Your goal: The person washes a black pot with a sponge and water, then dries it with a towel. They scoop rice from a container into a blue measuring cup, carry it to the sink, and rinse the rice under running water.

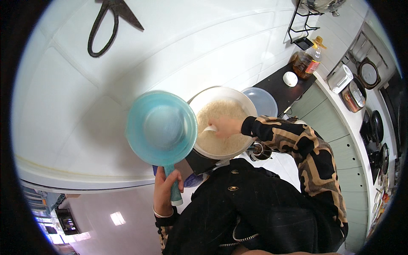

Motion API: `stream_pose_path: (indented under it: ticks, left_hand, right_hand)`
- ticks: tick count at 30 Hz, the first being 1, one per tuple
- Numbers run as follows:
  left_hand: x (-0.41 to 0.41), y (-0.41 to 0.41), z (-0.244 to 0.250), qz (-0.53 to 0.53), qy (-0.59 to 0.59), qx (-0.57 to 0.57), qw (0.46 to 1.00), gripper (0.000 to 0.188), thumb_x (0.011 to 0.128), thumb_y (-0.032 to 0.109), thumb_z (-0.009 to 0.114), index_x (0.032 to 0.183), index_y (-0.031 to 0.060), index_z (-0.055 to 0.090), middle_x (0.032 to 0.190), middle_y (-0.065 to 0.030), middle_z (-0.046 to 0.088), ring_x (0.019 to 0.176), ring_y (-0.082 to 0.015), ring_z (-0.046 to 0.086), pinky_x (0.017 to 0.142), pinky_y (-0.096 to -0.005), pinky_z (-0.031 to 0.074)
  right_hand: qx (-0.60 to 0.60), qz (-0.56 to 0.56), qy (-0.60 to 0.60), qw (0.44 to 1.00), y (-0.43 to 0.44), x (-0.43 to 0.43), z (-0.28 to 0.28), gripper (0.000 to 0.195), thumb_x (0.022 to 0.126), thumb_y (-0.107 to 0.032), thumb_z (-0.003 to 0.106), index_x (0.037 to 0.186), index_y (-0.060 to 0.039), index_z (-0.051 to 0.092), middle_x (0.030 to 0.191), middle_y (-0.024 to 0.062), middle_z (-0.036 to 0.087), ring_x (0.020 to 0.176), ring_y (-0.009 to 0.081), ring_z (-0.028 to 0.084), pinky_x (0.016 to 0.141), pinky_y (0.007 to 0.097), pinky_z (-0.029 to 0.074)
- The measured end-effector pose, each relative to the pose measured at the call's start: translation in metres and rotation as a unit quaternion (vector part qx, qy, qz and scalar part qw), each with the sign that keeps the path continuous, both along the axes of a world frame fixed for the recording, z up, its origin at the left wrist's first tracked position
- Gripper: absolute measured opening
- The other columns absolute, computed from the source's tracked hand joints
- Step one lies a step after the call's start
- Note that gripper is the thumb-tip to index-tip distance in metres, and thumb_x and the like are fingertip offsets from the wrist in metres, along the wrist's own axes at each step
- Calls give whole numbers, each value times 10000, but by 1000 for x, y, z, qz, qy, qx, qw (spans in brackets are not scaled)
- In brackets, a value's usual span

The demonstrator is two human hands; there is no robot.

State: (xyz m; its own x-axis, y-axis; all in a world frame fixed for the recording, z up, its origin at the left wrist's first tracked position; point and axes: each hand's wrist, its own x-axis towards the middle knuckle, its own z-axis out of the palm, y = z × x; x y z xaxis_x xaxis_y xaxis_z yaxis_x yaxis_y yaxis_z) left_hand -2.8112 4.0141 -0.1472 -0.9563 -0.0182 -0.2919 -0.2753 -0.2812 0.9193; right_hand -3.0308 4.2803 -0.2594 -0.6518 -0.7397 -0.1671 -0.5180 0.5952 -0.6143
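My left hand (163, 193) grips the handle of a teal plastic dipper (163, 127). The dipper's wide bowl faces up, with no contents visible in it. Just right of it stands a round white bucket (251, 108) holding pale grain (223, 106) that looks like rice. Inside the bucket, my right hand (227, 127) is blurred and holds a small white scoop or cup (209, 129) at the grain's surface. My fingers hide part of that scoop. Beyond the bucket lies a translucent bluish plastic lid or bowl (263, 101).
A dark countertop (271, 81) carries a white round object (290, 79) and an oil bottle (307, 62). Scissors (108, 28) hang on the white tiled wall. A black wire rack (302, 27) is mounted above the bottle. At right runs a counter with a stove (368, 143) and pans.
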Motion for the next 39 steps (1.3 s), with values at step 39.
stream_pose_path:
  ticks: [39]
  left_hand:
    - [-10,3,-15,-61,-26,92,994,383,1033,337,608,1287,70,504,958,-29,574,693,-112,616,574,-276,530]
  right_hand:
    - [-302,-185,-450,820,49,-6,169,498,1007,-75,542,1474,-3,385,1130,117,654,841,149,697,704,242,622]
